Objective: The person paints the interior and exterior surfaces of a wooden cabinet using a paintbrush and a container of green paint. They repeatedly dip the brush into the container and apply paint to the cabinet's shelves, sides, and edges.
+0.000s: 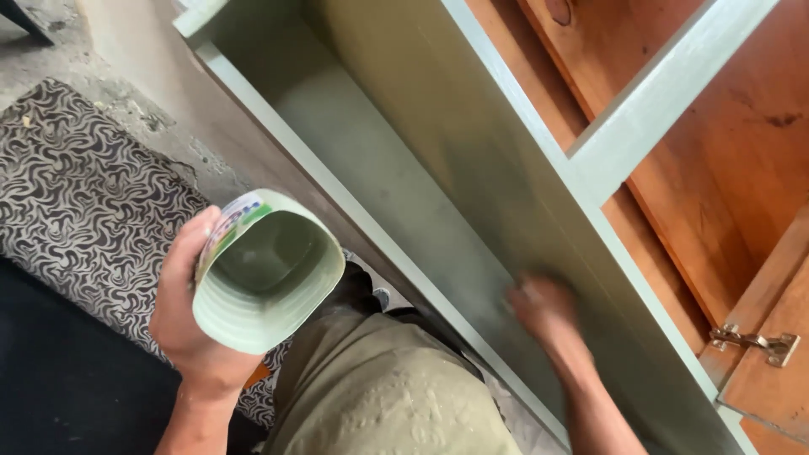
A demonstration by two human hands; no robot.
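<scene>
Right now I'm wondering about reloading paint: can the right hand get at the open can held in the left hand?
Probably yes. The right hand rests on the cabinet panel, and nothing stands between it and the can in the left hand.

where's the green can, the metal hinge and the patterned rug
green can (278,291): head view, on its inner wall
metal hinge (754,343): head view, on its plate
patterned rug (84,202): head view, on its swirl pattern

Bare forearms, no sleeves showing; paint-flecked khaki trousers (379,388) cover the legs
</scene>
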